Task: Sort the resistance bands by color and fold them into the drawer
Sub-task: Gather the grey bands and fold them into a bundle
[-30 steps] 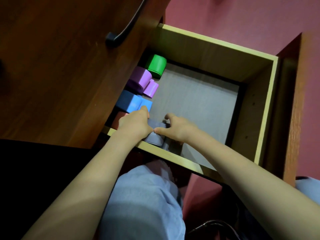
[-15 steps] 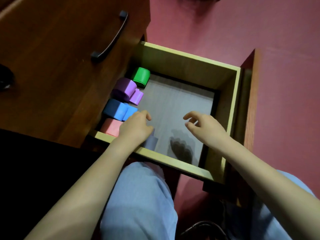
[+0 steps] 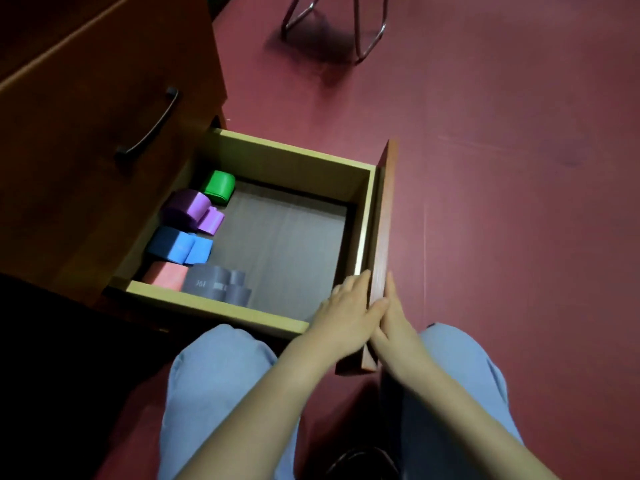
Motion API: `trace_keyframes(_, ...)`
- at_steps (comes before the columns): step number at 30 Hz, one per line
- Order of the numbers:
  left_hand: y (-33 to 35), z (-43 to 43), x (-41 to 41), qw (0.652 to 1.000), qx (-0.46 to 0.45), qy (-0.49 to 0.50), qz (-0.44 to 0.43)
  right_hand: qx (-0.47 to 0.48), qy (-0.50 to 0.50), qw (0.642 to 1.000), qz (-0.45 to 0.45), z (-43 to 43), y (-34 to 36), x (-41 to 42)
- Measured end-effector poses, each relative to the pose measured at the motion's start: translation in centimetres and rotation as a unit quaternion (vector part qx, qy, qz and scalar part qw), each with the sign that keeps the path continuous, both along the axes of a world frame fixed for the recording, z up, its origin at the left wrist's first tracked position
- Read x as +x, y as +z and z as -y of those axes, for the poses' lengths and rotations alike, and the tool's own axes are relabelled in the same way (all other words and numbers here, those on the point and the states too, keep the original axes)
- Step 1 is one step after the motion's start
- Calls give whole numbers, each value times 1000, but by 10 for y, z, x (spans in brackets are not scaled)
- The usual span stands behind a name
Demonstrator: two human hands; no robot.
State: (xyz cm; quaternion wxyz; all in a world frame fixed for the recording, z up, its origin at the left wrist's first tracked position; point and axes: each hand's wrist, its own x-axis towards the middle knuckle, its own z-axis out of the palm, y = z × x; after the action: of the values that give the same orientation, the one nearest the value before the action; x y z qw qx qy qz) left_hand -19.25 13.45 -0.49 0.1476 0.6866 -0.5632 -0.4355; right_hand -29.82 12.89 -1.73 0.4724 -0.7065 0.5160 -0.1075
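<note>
The open wooden drawer (image 3: 221,307) holds folded resistance bands in a row along its left side: green (image 3: 219,186) farthest, then purple (image 3: 192,209), blue (image 3: 173,245), red (image 3: 163,274), and grey rolls (image 3: 213,283) nearest me. My left hand (image 3: 346,315) grips the top edge of the drawer front (image 3: 384,209) from the inner side, thumb over the edge. My right hand (image 3: 394,323) lies flat against the panel's outer face, fingers extended. Neither hand holds a band.
The cabinet's upper drawer with a dark handle (image 3: 149,128) rises to the left. Metal chair legs (image 3: 332,26) stand on the red floor beyond. My knees in light blue trousers (image 3: 221,382) sit just below the drawer. The drawer's right half shows bare grey lining.
Both hands have left the grey bands and the drawer's inside and moved right onto the drawer front. The grey rolls now lie uncovered beside the red band. The camera has tilted up.
</note>
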Motion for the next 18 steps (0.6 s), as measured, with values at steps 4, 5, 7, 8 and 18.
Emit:
trace_keyframes(4, 5, 2, -6, 997, 30, 17, 67, 54, -51, 994, 80, -6, -6, 2)
trace_keyframes(5, 7, 4, -6, 995, 25, 17, 92, 59, -46, 994, 82, -5, -6, 2)
trace_keyframes(7, 14, 8, -9, 991, 12, 9, 132, 49, -28, 995, 80, -3, -5, 0)
trace_keyframes(8, 16, 10, -9, 989, 5, 4, 148, 43, -20, 996, 77, -2, -4, -1)
trace_keyframes(18, 28, 15, 2, 968, -42, -16, 247, 6, 3, 1000, 22, -5, 0, 17)
